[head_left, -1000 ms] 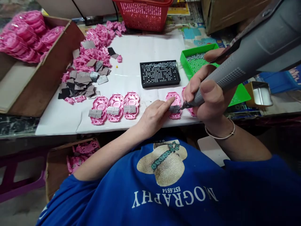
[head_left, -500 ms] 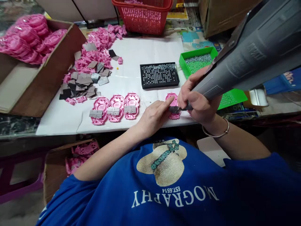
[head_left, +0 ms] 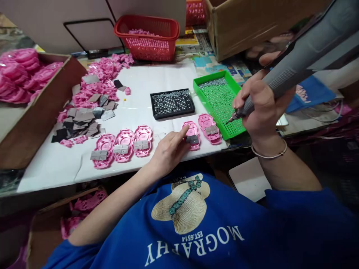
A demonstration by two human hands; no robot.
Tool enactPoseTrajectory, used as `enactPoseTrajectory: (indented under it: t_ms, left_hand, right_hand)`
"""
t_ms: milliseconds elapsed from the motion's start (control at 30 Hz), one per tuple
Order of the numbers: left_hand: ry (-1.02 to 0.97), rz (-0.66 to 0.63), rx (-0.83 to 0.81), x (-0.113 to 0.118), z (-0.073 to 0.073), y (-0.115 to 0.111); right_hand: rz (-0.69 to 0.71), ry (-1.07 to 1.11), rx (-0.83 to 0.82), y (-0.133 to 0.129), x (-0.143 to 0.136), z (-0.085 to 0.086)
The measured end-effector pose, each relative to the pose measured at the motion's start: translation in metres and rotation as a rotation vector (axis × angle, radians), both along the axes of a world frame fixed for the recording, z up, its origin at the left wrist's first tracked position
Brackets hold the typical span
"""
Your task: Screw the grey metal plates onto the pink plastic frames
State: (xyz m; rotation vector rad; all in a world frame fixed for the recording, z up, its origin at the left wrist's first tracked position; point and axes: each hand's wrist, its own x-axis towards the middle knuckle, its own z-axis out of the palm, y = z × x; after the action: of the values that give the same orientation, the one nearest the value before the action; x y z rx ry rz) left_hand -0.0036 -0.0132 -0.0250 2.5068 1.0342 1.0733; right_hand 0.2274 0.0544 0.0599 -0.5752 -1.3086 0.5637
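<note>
My left hand [head_left: 171,150] is closed at the left edge of a pink plastic casing [head_left: 192,127], its index finger lying along the part. A dark metal plate [head_left: 192,139] sits across this casing beside my fingertips. In my right hand [head_left: 265,101] is a grey electric screwdriver [head_left: 291,63], its bit pointing down over the green tray [head_left: 221,129] of small screws. Just right of the held casing lies another pink casing [head_left: 206,121] with a grey plate on it. Three more pink casings, each bearing a plate, stand in a row to the left, the nearest casing [head_left: 143,132] among them.
A black screw tray [head_left: 173,116] lies mid-table. Loose metal plates [head_left: 84,115] and small pink parts [head_left: 103,69] are heaped at left, beside a cardboard box [head_left: 42,108] of bagged pink pieces. Behind stand a red basket [head_left: 151,48] and another cardboard box [head_left: 232,33].
My right hand has lifted the screwdriver off the casing and carried it right, over the green tray. My left hand stays at the same casing. The whole view has shifted.
</note>
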Motion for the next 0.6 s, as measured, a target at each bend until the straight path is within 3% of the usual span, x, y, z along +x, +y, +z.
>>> enactPoseTrajectory:
  t_ms: [167, 600]
  left_hand:
    - [0.019, 0.018, 0.016, 0.002, 0.003, -0.001]
    - [0.023, 0.031, -0.02, 0.001, 0.003, -0.002]
  right_hand:
    - [-0.161, -0.042, 0.002, 0.015, 0.026, -0.019]
    - [-0.209, -0.057, -0.075, 0.016, 0.029, -0.034]
